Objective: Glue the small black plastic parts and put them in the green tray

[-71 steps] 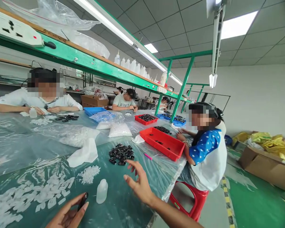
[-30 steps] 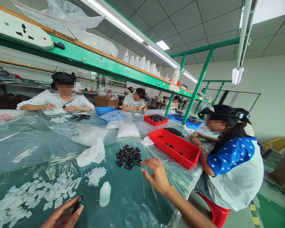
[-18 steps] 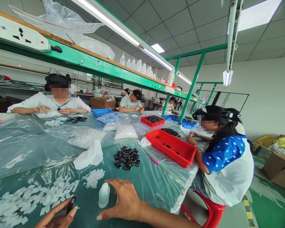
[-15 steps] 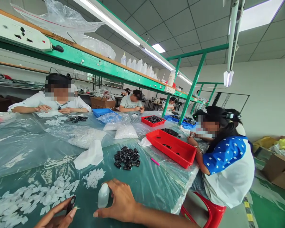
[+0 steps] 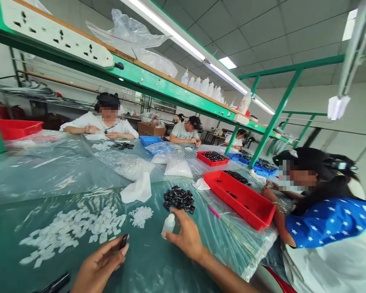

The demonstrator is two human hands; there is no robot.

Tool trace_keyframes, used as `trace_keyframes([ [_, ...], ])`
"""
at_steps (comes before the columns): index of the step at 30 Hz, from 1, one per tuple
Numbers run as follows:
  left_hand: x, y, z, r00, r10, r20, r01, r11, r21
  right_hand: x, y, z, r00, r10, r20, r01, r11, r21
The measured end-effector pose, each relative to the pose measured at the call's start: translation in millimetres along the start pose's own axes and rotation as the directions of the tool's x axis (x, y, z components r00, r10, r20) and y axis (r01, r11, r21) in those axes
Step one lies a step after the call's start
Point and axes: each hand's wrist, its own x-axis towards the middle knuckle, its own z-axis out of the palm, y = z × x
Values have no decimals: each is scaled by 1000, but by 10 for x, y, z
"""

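Note:
My left hand (image 5: 99,264) is closed, with a small black glossy piece (image 5: 123,241) pinched between thumb and fingertips. Around a small translucent white squeeze bottle (image 5: 169,223) are the thumb and fingers of my right hand (image 5: 187,236), the thumb across its lower side. Just behind the bottle lies a heap of black glossy pieces (image 5: 179,199). A small mound of white bits (image 5: 141,216) is to the bottle's left. Flat whitish translucent pieces (image 5: 70,228) spread farther left, beyond my left hand.
A red tray (image 5: 240,199) holding a few black pieces stands to the right, with a pink pen (image 5: 214,211) beside it. Bags of white parts (image 5: 178,167) lie farther back. A co-worker (image 5: 326,219) sits at the right; others sit across the table. A green shelf (image 5: 171,91) runs overhead.
My right hand has moved the bottle away from me and rightward, close to the black heap. My left hand still pinches the black piece. The view has turned left.

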Motion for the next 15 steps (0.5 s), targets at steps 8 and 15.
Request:
trace_keyframes([
  [8, -116, 193, 23, 998, -52, -33, 40, 953, -302, -71, -365, 51, 859, -503, -95, 507, 862, 24],
  [15, -150, 215, -19, 995, -85, -54, 56, 910, -411, 156, -702, 632, 842, -472, 263, 510, 855, -98],
])
